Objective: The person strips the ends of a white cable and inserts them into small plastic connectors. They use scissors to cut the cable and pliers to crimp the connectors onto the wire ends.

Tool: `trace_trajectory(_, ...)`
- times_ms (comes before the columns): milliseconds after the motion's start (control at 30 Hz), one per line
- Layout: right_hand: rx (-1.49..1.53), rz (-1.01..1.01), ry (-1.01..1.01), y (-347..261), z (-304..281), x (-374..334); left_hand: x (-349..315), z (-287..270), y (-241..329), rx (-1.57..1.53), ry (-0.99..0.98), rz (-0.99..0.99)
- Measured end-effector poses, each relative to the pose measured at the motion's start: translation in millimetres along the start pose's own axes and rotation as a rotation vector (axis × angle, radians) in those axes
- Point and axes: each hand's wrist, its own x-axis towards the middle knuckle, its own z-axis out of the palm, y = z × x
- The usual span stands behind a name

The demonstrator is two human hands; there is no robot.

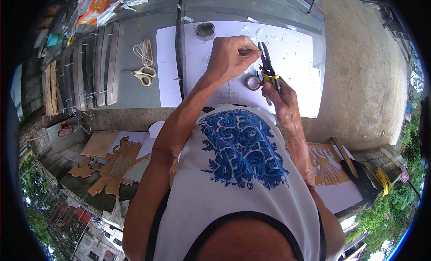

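Note:
My right hand (283, 99) is closed around the yellow and black handles of wire strippers (266, 59), whose dark jaws point away from me. My left hand (231, 56) pinches at the jaw tips. Whatever thin piece lies between its fingertips is too small to make out. Both hands are above a white sheet (296, 88) strewn with small clear and white scraps. A grey tape roll (252, 82) lies just below the strippers, and another tape roll (205, 31) sits farther off. Left of my left hand, a long dark strip (180, 50) crosses the sheet.
Scissors (145, 77) with pale handles and a coil of white cord (143, 53) lie to the left. Beyond them are several long strips (92, 68) with wires. An orange box (93, 7) stands far left. Cut-out brown panels (119, 164) lie near my left side.

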Motion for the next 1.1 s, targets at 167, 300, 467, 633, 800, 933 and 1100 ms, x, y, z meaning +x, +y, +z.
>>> trace_trajectory(167,-0.152,-0.117,0.036,-0.9,1.5,0.6,-1.0,0.9,1.9,-0.002,0.018,0.001)
trace_trajectory(300,-0.183,-0.155,0.063,-0.2,3.4,1.3,-1.3,0.9,2.2,-0.012,0.016,-0.021)
trace_trajectory(467,-0.217,-0.211,0.077,0.0,4.5,2.6,-1.3,0.5,2.7,-0.012,0.021,-0.017)
trace_trajectory(633,-0.286,-0.244,0.093,-4.0,8.1,3.3,-2.9,2.1,-5.6,-0.013,0.045,0.000)
trace_trajectory(800,-0.399,-0.368,0.209,12.2,10.6,7.4,-1.4,1.1,0.3,-0.001,-0.044,-0.081)
trace_trajectory(933,-0.357,-0.331,0.187,5.1,3.4,6.2,0.0,-0.7,-0.6,-0.006,-0.123,-0.068)
trace_trajectory(1100,0.045,-0.076,0.134,8.0,6.8,1.9,4.2,4.3,3.0,-0.336,-0.105,-0.095)
